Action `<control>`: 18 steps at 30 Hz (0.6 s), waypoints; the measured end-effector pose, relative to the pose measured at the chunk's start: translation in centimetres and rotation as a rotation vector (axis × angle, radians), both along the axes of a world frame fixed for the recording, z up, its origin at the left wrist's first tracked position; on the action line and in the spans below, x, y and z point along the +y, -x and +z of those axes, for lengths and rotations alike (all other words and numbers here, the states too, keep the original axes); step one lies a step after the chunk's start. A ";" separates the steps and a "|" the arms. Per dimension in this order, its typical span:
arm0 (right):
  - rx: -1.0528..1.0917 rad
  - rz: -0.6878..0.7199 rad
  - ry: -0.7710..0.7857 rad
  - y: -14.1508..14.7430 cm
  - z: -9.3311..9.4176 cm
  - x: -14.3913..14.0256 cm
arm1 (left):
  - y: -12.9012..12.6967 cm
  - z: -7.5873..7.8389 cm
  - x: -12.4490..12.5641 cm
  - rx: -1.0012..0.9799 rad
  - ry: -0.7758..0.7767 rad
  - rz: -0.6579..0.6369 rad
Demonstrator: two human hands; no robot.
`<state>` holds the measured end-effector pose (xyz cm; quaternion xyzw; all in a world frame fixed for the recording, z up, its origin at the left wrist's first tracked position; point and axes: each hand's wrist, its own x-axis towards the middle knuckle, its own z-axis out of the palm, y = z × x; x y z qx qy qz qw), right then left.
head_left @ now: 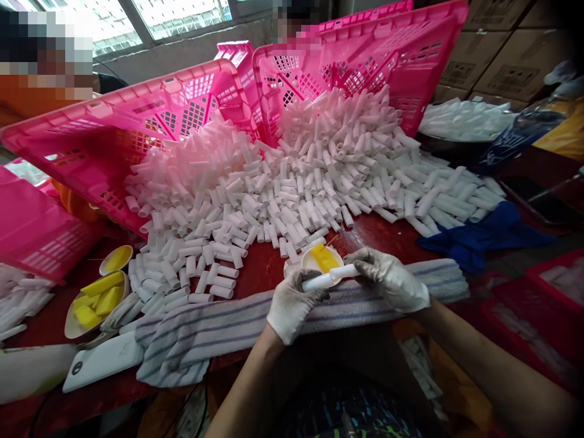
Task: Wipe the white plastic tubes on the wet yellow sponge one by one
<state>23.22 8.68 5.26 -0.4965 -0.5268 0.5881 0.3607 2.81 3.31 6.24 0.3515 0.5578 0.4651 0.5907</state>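
Observation:
Both my hands wear grey-white work gloves. My left hand (292, 301) grips one end of a white tube (325, 278), and my right hand (392, 278) pinches the other end, a second short piece that meets the first. They hover over a striped towel (228, 322) at the table's front edge. Just behind the tube sits a small white dish (314, 258) holding a yellow sponge. A large heap of white tubes (292, 182) covers the red table beyond it.
Two pink baskets (137, 128) (365, 55) lie tipped behind the heap. At left are dishes with yellow sponges (93, 301), a white phone (103, 362) and another person's sleeve. A blue cloth (483, 234) lies at right, with cardboard boxes (497, 48) behind.

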 end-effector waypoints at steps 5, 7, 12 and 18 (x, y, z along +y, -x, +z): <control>-0.061 -0.044 -0.112 -0.5 0.7 -0.8 | -0.1 1.2 -0.4 -0.104 0.069 -0.111; -0.129 -0.022 -0.256 -0.5 0.7 -1.3 | -0.2 1.3 -0.4 -0.047 0.051 -0.189; -0.479 0.132 -0.806 0.0 0.5 -2.2 | -2.7 -0.3 -0.5 0.256 0.036 -0.244; -0.590 -0.113 -0.661 0.7 0.3 -4.3 | -6.7 -1.4 -1.6 0.483 -0.149 -0.083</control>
